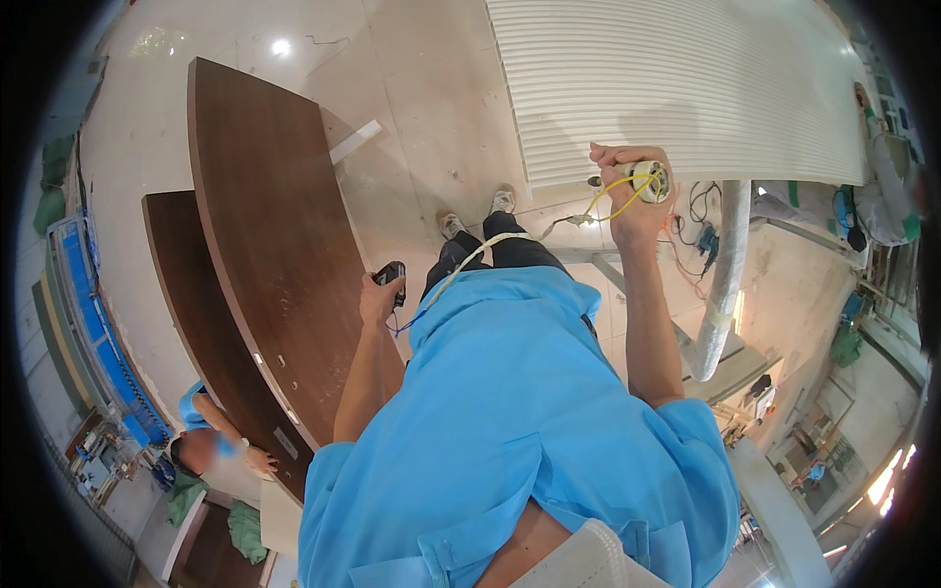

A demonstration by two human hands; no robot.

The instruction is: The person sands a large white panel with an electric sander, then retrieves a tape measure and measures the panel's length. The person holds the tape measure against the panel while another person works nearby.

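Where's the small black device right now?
In the head view, the small black device is left of centre, held in the left hand, appearing between the large brown panel and the dark trousers.

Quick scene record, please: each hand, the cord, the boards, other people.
Left hand: holds black object
Right hand: holds white cylinder, yellow wire looped across it
Between hands: pale cord, crossing the person's front
Left side: two brown boards
Upper right: ribbed white panel
Other people: co-worker's hand at a board's edge
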